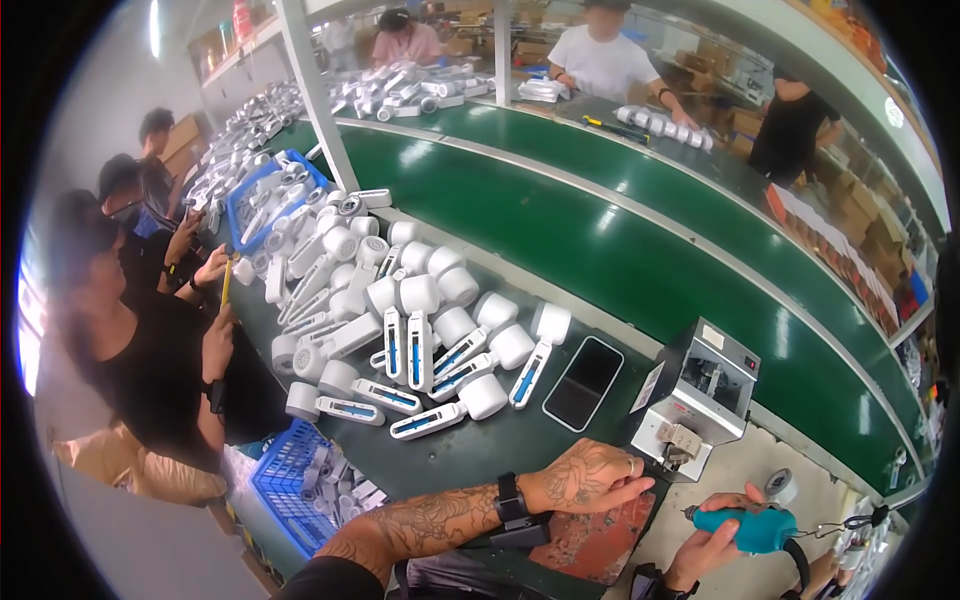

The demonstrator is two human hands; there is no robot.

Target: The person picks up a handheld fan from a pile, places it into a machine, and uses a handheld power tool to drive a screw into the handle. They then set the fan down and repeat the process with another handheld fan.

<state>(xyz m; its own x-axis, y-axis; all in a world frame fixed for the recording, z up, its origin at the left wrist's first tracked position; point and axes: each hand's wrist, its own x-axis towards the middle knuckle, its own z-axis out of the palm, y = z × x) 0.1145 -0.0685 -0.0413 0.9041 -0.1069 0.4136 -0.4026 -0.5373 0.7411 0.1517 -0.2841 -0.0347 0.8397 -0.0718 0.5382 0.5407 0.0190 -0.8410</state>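
My right hand (705, 545) is wrapped round a teal electric screwdriver (760, 530), which hangs by a hook and a black cord at the far right. The screwdriver's tip points left, toward my other hand. My left hand (590, 477) is closed, fingers pressed together, just in front of a screw feeder (692, 400); anything between its fingertips is hidden. Beneath that hand lies a worn red mat (590, 540). A round white-and-grey part (781, 486) sits beyond the screwdriver. White shower heads (440, 420) with blue strips in their handles lie left of the feeder.
A dark phone (585, 383) lies left of the feeder. Behind it runs a green conveyor belt (600, 240). Blue baskets of parts stand at the lower left (285, 490) and farther back (240, 215). Co-workers sit along the left and stand across the belt.
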